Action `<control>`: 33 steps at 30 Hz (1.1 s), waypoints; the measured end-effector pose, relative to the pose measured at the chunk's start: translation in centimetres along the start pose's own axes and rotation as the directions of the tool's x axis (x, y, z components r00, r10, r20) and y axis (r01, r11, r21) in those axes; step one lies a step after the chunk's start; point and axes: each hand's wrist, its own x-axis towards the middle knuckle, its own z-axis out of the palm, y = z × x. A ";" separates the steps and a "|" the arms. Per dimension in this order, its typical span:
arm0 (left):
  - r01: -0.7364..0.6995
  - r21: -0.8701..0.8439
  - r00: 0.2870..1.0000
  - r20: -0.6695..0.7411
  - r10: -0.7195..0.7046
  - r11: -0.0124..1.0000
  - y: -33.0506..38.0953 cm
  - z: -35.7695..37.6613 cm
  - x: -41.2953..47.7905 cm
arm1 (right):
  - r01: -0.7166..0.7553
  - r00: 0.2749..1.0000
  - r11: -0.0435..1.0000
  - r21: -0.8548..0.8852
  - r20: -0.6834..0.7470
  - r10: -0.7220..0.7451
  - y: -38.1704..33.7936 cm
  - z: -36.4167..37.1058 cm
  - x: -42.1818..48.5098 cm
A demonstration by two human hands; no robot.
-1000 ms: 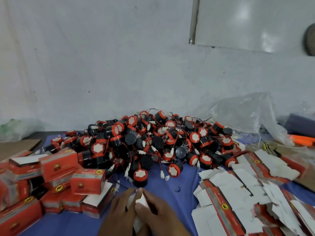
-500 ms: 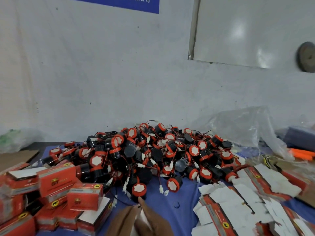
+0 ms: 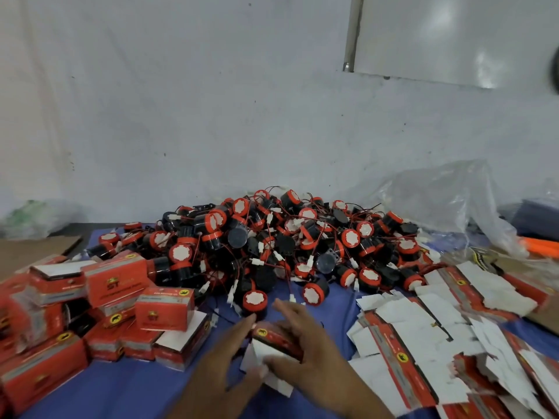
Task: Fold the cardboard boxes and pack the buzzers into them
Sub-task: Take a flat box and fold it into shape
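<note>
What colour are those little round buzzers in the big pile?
The buzzers are black, with red-orange caps and white centres, as the head view shows.

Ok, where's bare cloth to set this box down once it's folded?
Bare blue cloth lies at the near left, between the folded boxes and the left hand. A smaller patch lies between the buzzer pile, the flat box blanks and the right hand. Everywhere else is crowded.

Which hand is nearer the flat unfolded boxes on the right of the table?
Right. The right hand sits just beside the flat unfolded boxes, on the half-folded box; the left hand is across that box, farther away.
</note>
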 end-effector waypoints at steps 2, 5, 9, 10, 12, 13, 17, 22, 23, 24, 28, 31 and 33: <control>0.082 0.059 0.988 0.128 -0.089 0.995 -0.5 -0.7 0.4 | 0.035 0.995 0.983 -0.179 0.101 -0.017 0.1 -0.1 -0.4; 0.054 0.187 0.959 0.265 -0.103 0.981 -0.3 -1.5 0.5 | 0.058 0.981 0.942 -0.330 0.196 0.008 -0.1 0.7 -0.1; 0.040 0.278 0.975 0.198 -0.098 0.960 -1.0 -1.5 0.0 | 0.219 0.968 0.751 -0.623 0.237 -0.086 0.8 0.0 -0.2; 0.056 0.296 0.980 0.168 -0.110 0.953 -1.4 -1.3 0.0 | 0.250 0.963 0.709 -0.660 0.244 -0.113 0.8 -0.3 -0.2; 0.103 0.278 0.981 0.132 -0.145 0.955 -1.7 -0.8 0.2 | 0.278 0.957 0.687 -0.671 0.255 -0.138 0.9 -0.7 0.0; 0.110 0.275 0.979 0.138 -0.152 0.955 -1.8 -0.6 0.3 | 0.288 0.955 0.675 -0.679 0.251 -0.156 0.8 -0.8 0.0; 0.101 0.286 0.971 0.182 -0.158 0.953 -2.0 -0.3 0.3 | 0.257 0.966 0.675 -0.691 0.179 -0.185 1.1 -0.6 0.1; 0.110 0.258 0.986 0.097 -0.139 0.960 -1.6 -0.9 0.3 | 0.164 0.986 0.797 -0.581 0.082 -0.143 1.2 -0.1 0.1; 0.101 0.276 0.988 0.088 -0.129 0.956 -1.4 -0.9 0.2 | 0.163 0.986 0.806 -0.569 0.083 -0.141 1.2 0.1 0.1; 0.087 0.316 0.990 0.079 -0.118 0.945 -1.4 -0.9 0.1 | 0.170 0.985 0.807 -0.565 0.082 -0.151 1.3 0.1 0.2; 0.039 0.484 0.992 0.087 -0.092 0.874 -0.9 -0.5 0.0 | 0.173 0.982 0.779 -0.603 0.049 -0.180 1.3 0.4 0.1; 0.035 0.504 0.977 0.165 -0.136 0.863 -0.9 -0.6 0.1 | 0.124 0.989 0.747 -0.654 0.025 -0.143 2.0 0.6 0.0; 0.022 0.511 0.969 0.202 -0.145 0.859 -1.3 -0.8 0.2 | 0.059 0.998 0.752 -0.656 0.014 -0.066 2.3 0.6 0.2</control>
